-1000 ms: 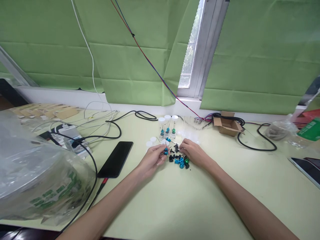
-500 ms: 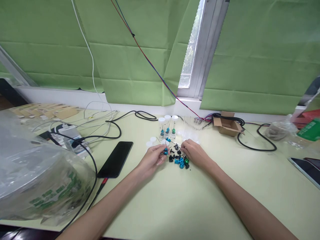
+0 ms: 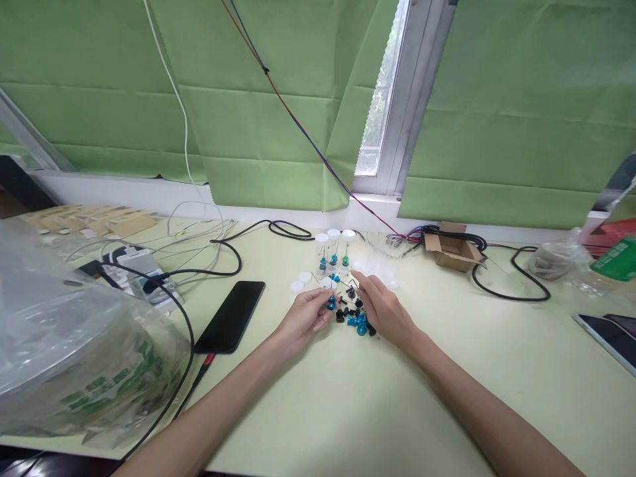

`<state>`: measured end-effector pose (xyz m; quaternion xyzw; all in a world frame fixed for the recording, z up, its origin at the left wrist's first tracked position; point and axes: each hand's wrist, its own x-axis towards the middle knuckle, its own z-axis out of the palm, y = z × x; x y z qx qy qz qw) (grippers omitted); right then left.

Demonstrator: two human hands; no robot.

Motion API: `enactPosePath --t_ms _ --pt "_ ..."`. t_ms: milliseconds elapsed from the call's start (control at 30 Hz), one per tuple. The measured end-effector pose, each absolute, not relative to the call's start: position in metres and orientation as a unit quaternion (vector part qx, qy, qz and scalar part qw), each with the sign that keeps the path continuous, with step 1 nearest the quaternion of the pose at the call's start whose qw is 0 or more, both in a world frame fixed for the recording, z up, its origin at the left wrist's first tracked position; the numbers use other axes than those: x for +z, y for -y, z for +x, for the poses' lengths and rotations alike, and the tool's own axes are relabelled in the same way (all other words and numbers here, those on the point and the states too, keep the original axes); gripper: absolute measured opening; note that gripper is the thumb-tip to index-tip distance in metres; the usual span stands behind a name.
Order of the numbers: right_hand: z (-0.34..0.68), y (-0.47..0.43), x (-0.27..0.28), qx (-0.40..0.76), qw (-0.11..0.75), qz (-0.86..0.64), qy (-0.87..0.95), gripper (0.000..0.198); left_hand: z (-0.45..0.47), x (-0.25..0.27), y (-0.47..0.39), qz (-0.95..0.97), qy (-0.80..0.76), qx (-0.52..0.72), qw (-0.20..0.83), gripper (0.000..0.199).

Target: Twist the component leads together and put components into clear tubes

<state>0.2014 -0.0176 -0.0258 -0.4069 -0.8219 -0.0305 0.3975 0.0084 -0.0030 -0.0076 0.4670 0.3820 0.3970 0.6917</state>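
Note:
My left hand [image 3: 304, 321] pinches a small shiny blue metal part [image 3: 331, 303] between thumb and fingers, just left of a small pile. My right hand [image 3: 388, 313] is over the right side of that pile, fingers stretched out and nothing seen in them. Blue metal pieces [image 3: 361, 325] and black pieces [image 3: 340, 316] make up the pile, partly covered by the right hand. Behind the hands stand clear tubes with white caps [image 3: 334, 234], holding blue and green parts on thin rods. Loose round white lids [image 3: 298, 286] lie beside the left hand.
A black phone [image 3: 230, 318] on a cable lies to the left, next to a large plastic-wrapped tub [image 3: 84, 358]. A power strip [image 3: 144, 271] with tangled cables is behind it. At the back right are an open cardboard box [image 3: 454, 250] and a black cable [image 3: 521, 297].
My right hand has shifted slightly, its fingers now more stretched out and covering the green piece in the pile. The left hand still pinches the blue metal part, nearly in place.

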Motion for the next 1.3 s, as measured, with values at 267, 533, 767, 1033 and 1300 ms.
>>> enactPosePath --t_ms 267,533,767,1033,1300 --pt "0.191 0.028 -0.034 -0.008 0.433 -0.402 0.806 0.031 0.011 -0.011 0.007 0.494 -0.388 0.385 0.676 0.029" --pt "0.179 0.03 -0.035 0.079 0.569 -0.422 0.701 0.011 0.014 -0.007 0.012 0.511 -0.393 0.361 0.674 0.029" --pt "0.175 0.032 -0.036 0.1 0.591 -0.406 0.69 0.01 0.015 -0.005 0.016 0.516 -0.398 0.346 0.675 0.032" --pt "0.175 0.032 -0.037 0.106 0.585 -0.406 0.694 0.01 0.017 -0.006 0.016 0.524 -0.39 0.339 0.677 0.033" --pt "0.175 0.031 -0.039 0.112 0.576 -0.407 0.7 0.01 0.017 -0.006 0.017 0.519 -0.381 0.342 0.684 0.032"
